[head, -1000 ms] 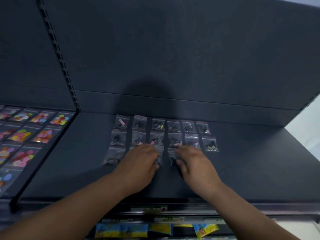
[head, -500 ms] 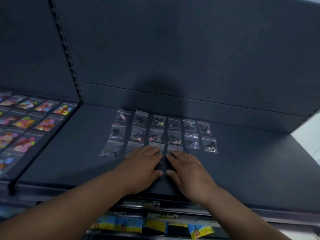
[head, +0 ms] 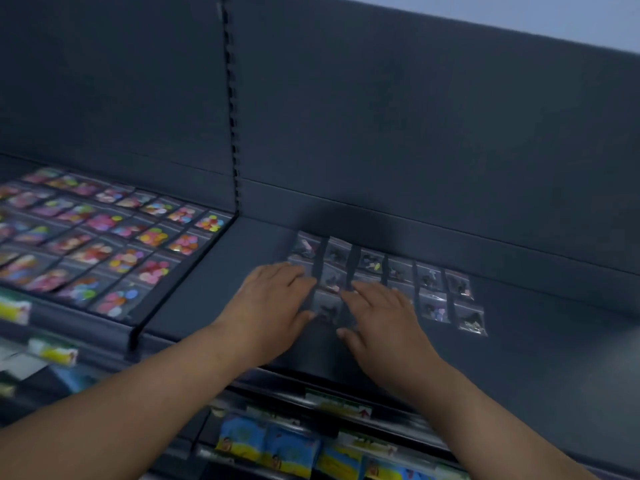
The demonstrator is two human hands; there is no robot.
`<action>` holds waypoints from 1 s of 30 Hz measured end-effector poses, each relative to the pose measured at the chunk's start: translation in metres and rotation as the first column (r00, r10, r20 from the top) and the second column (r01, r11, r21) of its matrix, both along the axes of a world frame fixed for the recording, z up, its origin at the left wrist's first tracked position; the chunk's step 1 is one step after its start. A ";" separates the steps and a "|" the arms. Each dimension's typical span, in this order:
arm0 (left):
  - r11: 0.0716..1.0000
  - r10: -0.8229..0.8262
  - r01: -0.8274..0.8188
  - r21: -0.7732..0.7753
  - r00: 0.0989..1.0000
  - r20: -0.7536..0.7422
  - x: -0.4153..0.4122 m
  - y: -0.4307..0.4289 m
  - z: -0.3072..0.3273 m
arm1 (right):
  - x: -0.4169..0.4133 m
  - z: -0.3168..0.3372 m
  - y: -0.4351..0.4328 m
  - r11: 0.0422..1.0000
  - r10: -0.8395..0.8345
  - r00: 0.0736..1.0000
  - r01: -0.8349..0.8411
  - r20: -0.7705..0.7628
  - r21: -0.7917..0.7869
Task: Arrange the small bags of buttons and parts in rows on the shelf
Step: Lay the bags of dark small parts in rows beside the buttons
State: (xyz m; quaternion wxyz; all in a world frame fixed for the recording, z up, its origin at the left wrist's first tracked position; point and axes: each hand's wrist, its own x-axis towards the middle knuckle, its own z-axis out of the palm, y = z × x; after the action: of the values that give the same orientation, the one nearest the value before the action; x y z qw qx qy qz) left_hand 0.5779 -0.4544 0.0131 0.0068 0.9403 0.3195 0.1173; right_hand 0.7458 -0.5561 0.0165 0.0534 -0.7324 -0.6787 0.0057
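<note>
Left hand (head: 270, 306) and right hand (head: 381, 322) both palm-down on the dark shelf (head: 554, 368), side by side with a narrow gap between them. Left fingers (head: 294, 276): straight, held together, pointing to 1 o'clock, lying flat on the left columns of the grid. Right fingers (head: 367, 293): straight, slightly spread, pointing to 11 o'clock, covering the middle columns. Flat contact on both sides.

Small bags (head: 371, 262): clear, with dark parts inside, laid in a grid on the shelf close to the back panel (head: 415, 150), at 12 o'clock from the hands. Back row of six in view. Two more bags of the next row show at 2 o'clock from the right hand. One bag shows in the gap between the hands. Frame is motion-blurred, contents unreadable.

At 9 o'clock, past the slotted upright (head: 231, 116), a neighbouring shelf carries rows of bags of coloured buttons (head: 152, 237). At 6 o'clock, below the shelf edge, printed packets (head: 277, 448) in blue and yellow.
</note>
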 end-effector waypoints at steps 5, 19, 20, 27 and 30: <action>0.992 0.113 -0.115 0.051 0.993 0.039 -0.086 0.013 0.015 | -0.071 0.018 0.037 0.995 0.098 0.995 -0.098 0.005 0.023; 0.850 0.522 -0.522 0.075 0.853 0.022 -0.448 0.023 0.041 | -0.397 0.038 0.126 0.909 0.412 0.911 -0.410 -0.014 0.076; 0.838 0.541 -0.540 0.081 0.841 0.008 -0.469 0.024 0.043 | -0.415 0.039 0.133 0.908 0.415 0.910 -0.413 -0.021 0.070; 0.779 0.623 -0.625 0.057 0.781 0.044 -0.566 0.060 0.059 | -0.501 0.055 0.186 0.899 0.438 0.895 -0.435 -0.079 0.056; 0.764 0.643 -0.645 0.014 0.763 0.070 -0.582 0.086 0.055 | -0.518 0.056 0.220 0.892 0.453 0.888 -0.449 -0.083 0.061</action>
State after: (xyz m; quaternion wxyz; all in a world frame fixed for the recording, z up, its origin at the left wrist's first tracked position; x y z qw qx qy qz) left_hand -0.0039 -0.3684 0.0678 -0.0417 0.7696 0.6200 0.1471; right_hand 0.2274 -0.3360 0.0730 0.0976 -0.5526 -0.8268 0.0391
